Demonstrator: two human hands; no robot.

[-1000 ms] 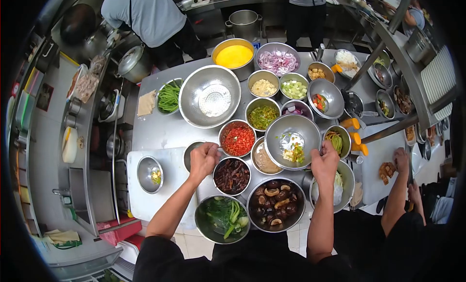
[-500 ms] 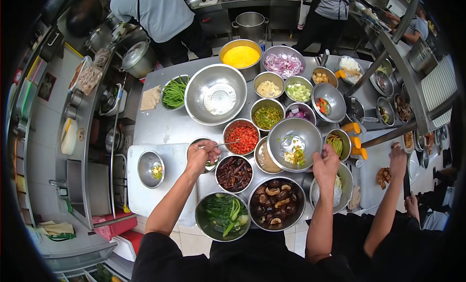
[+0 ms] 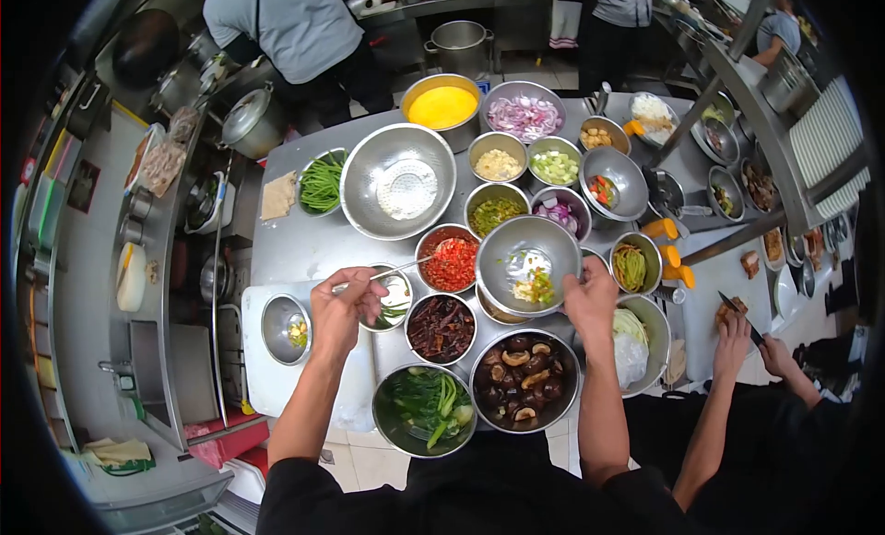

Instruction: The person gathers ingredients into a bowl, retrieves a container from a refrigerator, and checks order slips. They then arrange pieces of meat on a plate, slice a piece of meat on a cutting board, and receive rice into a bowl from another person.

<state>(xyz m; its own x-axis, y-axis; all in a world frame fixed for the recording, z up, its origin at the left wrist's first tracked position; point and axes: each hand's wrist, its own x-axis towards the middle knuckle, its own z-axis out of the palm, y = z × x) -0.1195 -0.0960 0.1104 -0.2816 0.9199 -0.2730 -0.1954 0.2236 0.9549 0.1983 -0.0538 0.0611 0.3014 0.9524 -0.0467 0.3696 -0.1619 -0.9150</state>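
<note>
Our left hand (image 3: 341, 309) pinches spoon (image 3: 406, 266) handle, tip in red chilli bowl (image 3: 452, 268) at 2 o'clock. Our right hand (image 3: 590, 300) clamps steel mixing bowl (image 3: 556, 243) rim; we judge bowl light, slick: rim hold suits.

You wear a black top (image 3: 479, 493) with sleeves ending near the elbows; your left hand (image 3: 343, 306) and right hand (image 3: 590, 300) are bare.
</note>
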